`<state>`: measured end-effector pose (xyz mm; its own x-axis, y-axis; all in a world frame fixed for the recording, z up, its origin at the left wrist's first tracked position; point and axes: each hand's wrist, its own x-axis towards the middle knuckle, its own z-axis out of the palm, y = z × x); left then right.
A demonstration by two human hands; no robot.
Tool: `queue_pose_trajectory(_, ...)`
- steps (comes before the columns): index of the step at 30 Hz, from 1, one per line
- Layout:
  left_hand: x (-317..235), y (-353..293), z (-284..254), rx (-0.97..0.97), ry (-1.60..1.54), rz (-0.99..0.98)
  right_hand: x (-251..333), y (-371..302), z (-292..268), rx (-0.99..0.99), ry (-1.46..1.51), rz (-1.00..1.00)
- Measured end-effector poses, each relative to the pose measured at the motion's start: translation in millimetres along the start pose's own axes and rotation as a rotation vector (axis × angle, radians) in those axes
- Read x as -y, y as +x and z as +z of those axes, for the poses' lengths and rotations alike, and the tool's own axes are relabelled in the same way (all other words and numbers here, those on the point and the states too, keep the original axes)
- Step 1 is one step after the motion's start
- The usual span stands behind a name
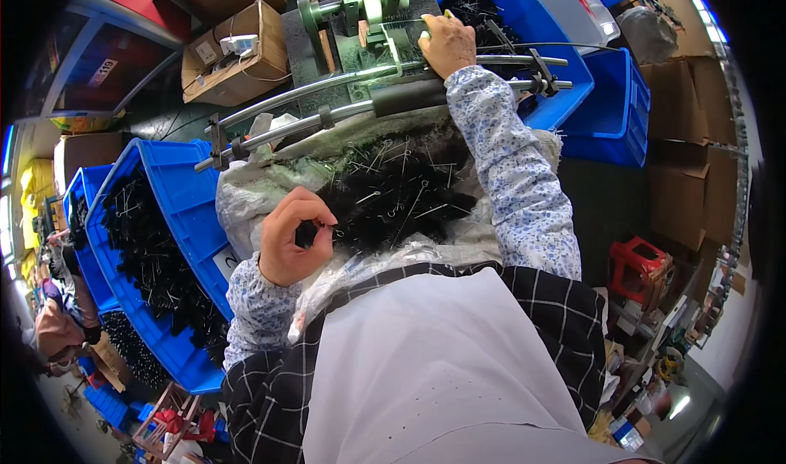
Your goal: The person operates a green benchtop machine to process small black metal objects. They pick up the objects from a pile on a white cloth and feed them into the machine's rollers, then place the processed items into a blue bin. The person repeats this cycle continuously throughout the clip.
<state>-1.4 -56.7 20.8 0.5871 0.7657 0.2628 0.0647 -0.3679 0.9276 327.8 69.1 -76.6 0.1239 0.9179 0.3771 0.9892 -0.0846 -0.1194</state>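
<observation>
My left hand [296, 236] is at the left edge of a pile of small black-bristled wire brushes [385, 194] on my lap. Its thumb and forefinger form a ring, the tips pinched by the wire loop of one brush [338, 231]. Beyond the pile, my right hand [448, 45] reaches to the right side of a green machine [370, 5], fingers curled in. A thin pale line runs between the machine and its thumb; what the fingers hold is hidden. The brushes lie on a whitish woven sack [250, 194], several bare wire ends and loops sticking up.
Two metal rails [303, 124] with a dark sleeve cross in front of the machine. Blue bins [184, 194] of black brushes stand at left; another blue bin [565, 95] is at right. An open cardboard box [237, 63] sits behind left. A red stool [637, 269] stands right.
</observation>
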Motion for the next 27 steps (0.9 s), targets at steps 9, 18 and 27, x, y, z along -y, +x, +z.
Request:
queue_pose_trajectory(9,-1.4,4.4,4.0,-0.025,-0.030,0.001,54.8,2.3,6.6,-0.022,-0.037,-0.042)
queue_pose_trajectory(18,7.6,-2.2,-6.2,-0.133,-0.180,-0.127,-28.9,9.3,3.7,0.032,-0.070,-0.056)
queue_pose_trajectory(27,11.9,19.8,2.3,-0.098,-0.383,-0.227,-73.1,35.6,-39.2,0.085,-0.110,0.046)
